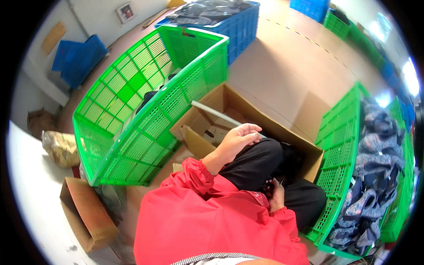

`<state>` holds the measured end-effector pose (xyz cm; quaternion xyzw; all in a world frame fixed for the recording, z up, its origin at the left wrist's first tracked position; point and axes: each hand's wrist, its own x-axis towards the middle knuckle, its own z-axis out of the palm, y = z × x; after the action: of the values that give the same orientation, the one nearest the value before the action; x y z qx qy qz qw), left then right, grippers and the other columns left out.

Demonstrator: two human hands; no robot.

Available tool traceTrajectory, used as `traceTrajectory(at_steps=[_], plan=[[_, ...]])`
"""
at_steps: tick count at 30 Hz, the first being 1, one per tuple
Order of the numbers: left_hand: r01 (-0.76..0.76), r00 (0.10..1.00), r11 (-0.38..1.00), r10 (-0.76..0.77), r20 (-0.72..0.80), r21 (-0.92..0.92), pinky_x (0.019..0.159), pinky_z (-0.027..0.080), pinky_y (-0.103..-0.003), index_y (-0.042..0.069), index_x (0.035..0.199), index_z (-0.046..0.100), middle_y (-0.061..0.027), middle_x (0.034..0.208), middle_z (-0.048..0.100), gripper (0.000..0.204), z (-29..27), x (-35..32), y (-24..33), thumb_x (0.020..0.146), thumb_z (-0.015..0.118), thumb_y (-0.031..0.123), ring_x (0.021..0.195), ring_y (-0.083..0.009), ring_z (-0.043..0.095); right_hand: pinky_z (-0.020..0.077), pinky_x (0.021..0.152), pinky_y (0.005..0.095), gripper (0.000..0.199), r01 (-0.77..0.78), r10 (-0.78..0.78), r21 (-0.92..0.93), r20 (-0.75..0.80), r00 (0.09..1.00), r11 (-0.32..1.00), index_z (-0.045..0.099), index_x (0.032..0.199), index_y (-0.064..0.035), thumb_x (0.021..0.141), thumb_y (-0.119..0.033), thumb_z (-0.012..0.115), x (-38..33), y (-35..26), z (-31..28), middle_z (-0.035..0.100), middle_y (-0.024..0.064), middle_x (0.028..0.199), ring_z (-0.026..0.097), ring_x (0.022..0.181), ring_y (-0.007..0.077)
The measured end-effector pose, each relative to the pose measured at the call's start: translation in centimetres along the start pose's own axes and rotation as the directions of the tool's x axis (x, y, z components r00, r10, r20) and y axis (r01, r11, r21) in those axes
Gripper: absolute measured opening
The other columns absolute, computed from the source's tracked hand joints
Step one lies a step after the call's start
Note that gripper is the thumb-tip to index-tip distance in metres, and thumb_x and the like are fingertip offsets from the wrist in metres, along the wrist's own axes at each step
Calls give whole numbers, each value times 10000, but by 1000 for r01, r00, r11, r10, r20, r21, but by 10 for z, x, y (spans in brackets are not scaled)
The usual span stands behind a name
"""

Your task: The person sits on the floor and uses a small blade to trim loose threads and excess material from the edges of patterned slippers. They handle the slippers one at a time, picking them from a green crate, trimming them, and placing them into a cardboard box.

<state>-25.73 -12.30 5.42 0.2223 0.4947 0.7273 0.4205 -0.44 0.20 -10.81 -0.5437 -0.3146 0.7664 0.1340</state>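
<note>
My left hand [239, 142] is raised over my left knee, beside a thin pale strip [216, 114] that lies across an open cardboard box [260, 115]. Its fingers are loosely bent and somewhat apart, with nothing visible in them. Low between my knees, my right hand [277, 195] is closed around something small and dark, with a shiny bit near the fingertips; its kind is too small to tell. The black trousers [254, 163] on my bent legs partly cover the box, and its right end is in dark shadow.
At left stands a tall green crate [150, 128] with some dark items inside. On the right, another green crate [338, 132] holds floral dark bras [366, 176]. A blue crate [243, 35] full of dark pieces stands behind. A smaller cardboard box [88, 216] sits lower left.
</note>
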Motion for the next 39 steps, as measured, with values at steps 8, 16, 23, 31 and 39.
traceTrajectory(at_steps=[8,16,23,31,39], plan=[[-23,959,955,-63,277,296,888,504,-273,0,1241,605,-73,1068,677,266,94,25,-14,993,602,96,994,-142,640,513,724,287,231,168,-160,-47,143,977,985,659,1033,-39,1000,-246,561,10,11,8,686,55,931,656,829,154],[-220,754,806,-217,620,549,862,521,-249,-7,1209,631,-44,1022,690,264,212,54,-43,945,631,6,949,-104,646,475,667,275,221,201,-238,231,140,961,952,643,989,-26,1011,-233,570,9,15,10,646,32,831,603,737,130],[-716,402,557,-166,901,422,853,533,-389,71,1317,579,-110,1052,659,510,318,38,-66,833,732,126,965,-295,649,484,682,295,344,417,-437,177,92,895,892,665,1025,-16,1013,-350,585,8,20,13,627,4,812,570,720,119],[-993,116,39,233,965,110,1026,429,-482,107,1310,600,-159,1322,522,568,418,42,-90,759,710,23,1286,-374,471,475,952,366,391,535,-532,106,-56,845,838,651,1254,-74,997,-359,574,-25,8,7,696,74,1219,631,1096,214],[-987,-149,21,234,961,-158,1023,437,-461,98,877,663,-73,1114,621,151,422,37,-99,728,678,81,1192,-311,556,480,817,330,312,535,-532,135,-63,845,834,654,1108,-78,1001,-360,575,-36,10,-1,669,42,1027,609,915,176]])
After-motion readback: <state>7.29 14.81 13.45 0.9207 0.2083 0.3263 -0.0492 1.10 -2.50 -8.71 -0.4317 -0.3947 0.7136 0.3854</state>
